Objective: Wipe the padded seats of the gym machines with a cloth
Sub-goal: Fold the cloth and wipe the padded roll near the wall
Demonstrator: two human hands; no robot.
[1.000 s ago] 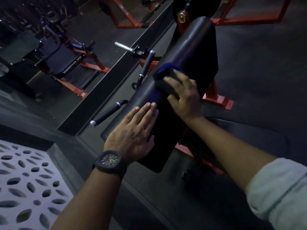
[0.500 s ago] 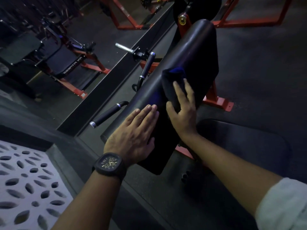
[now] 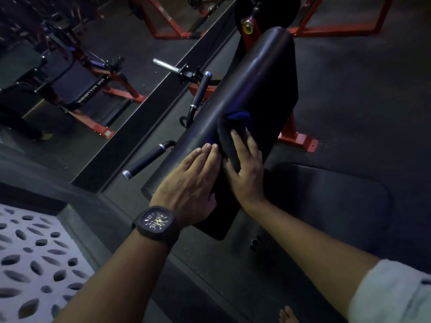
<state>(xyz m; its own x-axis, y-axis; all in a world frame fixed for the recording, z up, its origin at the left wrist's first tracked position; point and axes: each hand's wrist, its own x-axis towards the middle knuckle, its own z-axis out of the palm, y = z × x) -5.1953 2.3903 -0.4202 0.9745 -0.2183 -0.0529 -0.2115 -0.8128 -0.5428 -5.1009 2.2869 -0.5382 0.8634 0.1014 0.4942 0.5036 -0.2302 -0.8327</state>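
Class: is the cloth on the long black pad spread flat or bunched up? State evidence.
Bunched up. The cloth sits in a thick wad under the right hand, a blue fold raised at its far edge.

A dark cloth [image 3: 228,134] with a blue edge lies bunched on the middle of the long, black, sloping padded seat [image 3: 256,78].

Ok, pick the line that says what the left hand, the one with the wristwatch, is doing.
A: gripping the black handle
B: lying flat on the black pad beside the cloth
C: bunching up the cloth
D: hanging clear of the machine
B: the left hand lies with straight fingers flat on the black pad, next to the right hand, which presses the dark blue cloth on the pad.
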